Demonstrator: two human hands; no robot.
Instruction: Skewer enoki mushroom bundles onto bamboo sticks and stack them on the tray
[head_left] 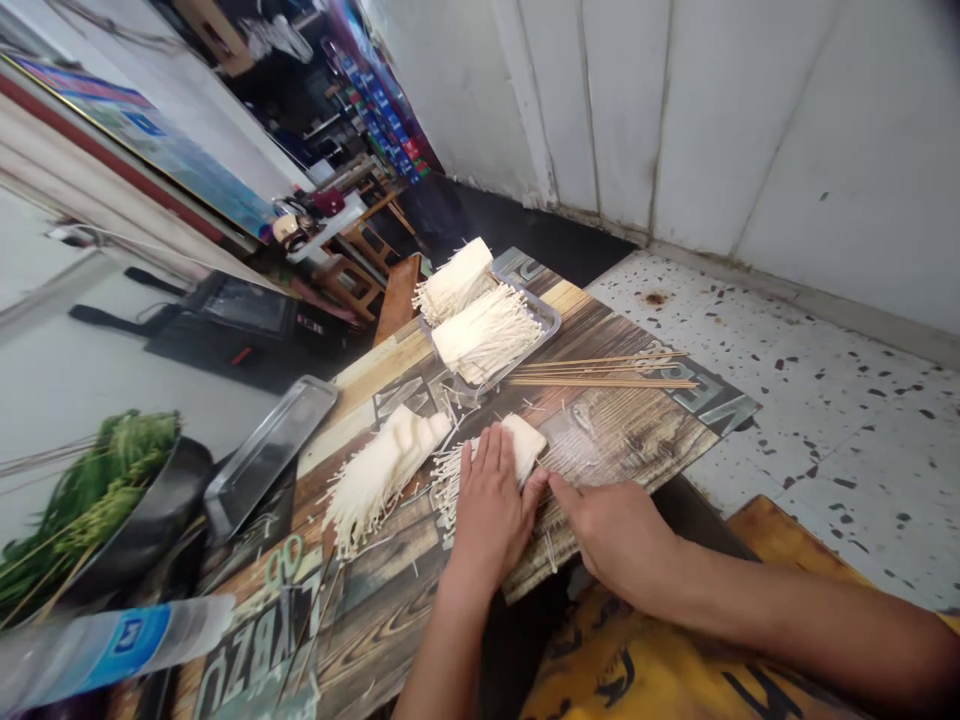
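Note:
My left hand [491, 490] lies flat, fingers stretched, on a bunch of enoki mushrooms [525, 437] near the table's front edge. Close against the trimmed base of that bunch, my right hand [615, 535] is closed with its index finger pointing at it. A thin bamboo skewer seems to run from its fingertips into the base; most of it is hidden. Left of my hands lies a loose pile of enoki slices [390, 470]. Further back, a metal tray [551, 318] holds more enoki bunches [491, 330]. Several bamboo skewers [600, 372] lie beside it.
The wood-patterned table [600, 440] has mushroom scraps on it. At left stand an upright-edged metal tray [274, 450], a dark bowl of leafy greens [127, 490] and a water bottle [135, 640]. A stool [787, 535] is at right, on the speckled floor.

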